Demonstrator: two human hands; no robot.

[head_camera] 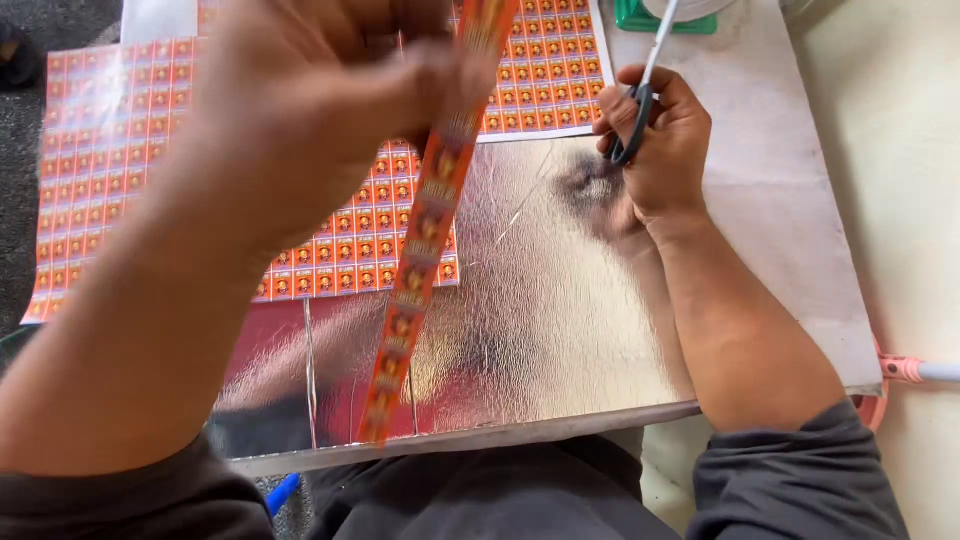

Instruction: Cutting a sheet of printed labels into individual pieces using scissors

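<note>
Your left hand is raised close to the camera, fingers pinched shut on the top of a long orange strip of small printed labels. The strip hangs down and slants across the view, its lower end near the front edge of the board. That board is a shiny, embossed metal sheet lying across your lap and serving as your counter.

Your right hand rests over the board's far right part, fingers closed through the dark handles of the scissors. The blades point away from you toward the far edge, and I cannot tell whether they are parted.

A large sheet of the same orange labels lies flat on the far left of the board. A second piece sits at the far edge, just left of the scissors. A green thing shows at the top of the view, beyond the board.

As I read it, you are at the step of cutting the sheet into strips, with one strip free in your hand. What comes next calls for parting with the strip somewhere tidy. It also calls for a flat, steady sheet and blades lined up along a row of labels.
</note>
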